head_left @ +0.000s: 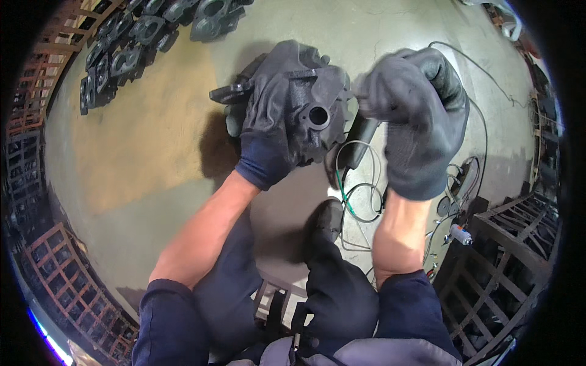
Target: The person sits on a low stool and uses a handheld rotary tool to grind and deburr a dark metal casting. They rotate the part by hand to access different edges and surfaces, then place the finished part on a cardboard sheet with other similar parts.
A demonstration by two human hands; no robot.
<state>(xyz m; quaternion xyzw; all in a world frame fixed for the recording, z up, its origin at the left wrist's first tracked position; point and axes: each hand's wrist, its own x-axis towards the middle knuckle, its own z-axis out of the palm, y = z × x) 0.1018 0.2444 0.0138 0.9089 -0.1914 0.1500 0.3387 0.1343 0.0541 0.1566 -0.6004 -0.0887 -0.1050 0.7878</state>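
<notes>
One dark casting (pixel 334 82) sat in the left hand's (pixel 265 113) grip above the floor (pixel 146 232), the right hand (pixel 418 97) blurred beside it, its grasp unreadable to me, and I couldn't judge whether it or the grouped dark parts (pixel 146 29) were finished.

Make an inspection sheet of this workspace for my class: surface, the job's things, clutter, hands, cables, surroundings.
Surface: grey floor with a tan patch.
Job's things: dark metal casting, with a round opening; dark cylindrical tool, partly hidden.
Clutter: more dark castings at upper left; small can at right.
Hands: gloved left hand grips the casting; gloved right hand curled beside it, blurred, contents unclear.
Cables: looped cables near the feet.
Surroundings: metal mesh cages on both sides.
</notes>
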